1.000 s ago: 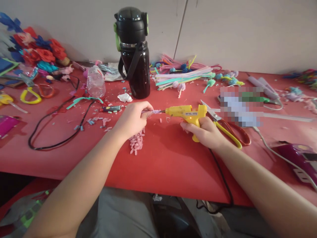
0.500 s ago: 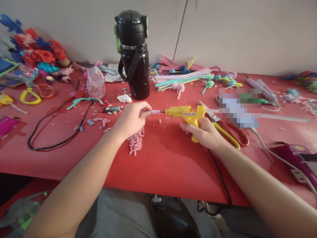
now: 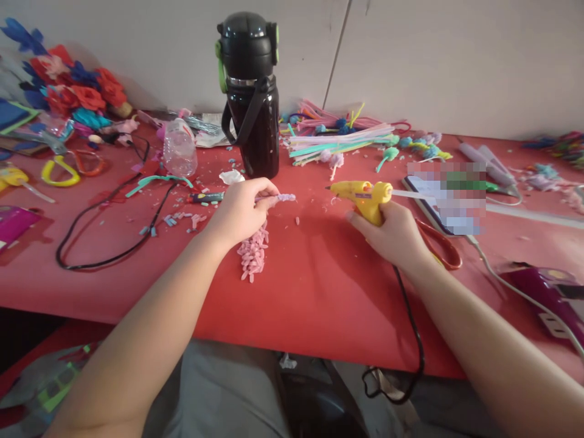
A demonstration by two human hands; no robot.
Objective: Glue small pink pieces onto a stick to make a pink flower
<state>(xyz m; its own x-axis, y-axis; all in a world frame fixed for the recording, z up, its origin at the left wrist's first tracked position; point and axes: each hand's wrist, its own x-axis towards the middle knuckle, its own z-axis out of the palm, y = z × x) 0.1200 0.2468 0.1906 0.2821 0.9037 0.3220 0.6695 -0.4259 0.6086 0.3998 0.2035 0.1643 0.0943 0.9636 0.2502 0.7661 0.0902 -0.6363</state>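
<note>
My left hand (image 3: 239, 210) pinches a thin stem with a fuzzy lilac tip (image 3: 285, 198), held level above the red table (image 3: 319, 286). Just under that hand lies a small heap of pink petal pieces (image 3: 253, 252). My right hand (image 3: 395, 234) is wrapped round the grip of a yellow glue gun (image 3: 362, 194), whose nozzle points left at the lilac tip with a gap between them. The gun's black cord (image 3: 408, 328) runs off the table's front edge.
A tall black bottle (image 3: 250, 97) stands behind my left hand, a clear small bottle (image 3: 179, 149) to its left. Pipe cleaners (image 3: 337, 137) lie at the back, paper flowers (image 3: 68, 91) at far left. Red-handled scissors (image 3: 438, 243) and a purple device (image 3: 545, 292) are at right.
The glue gun's nozzle has pulled back to the right, off the lilac tip, and the gun is now lifted slightly. My left hand still holds the stem in place.
</note>
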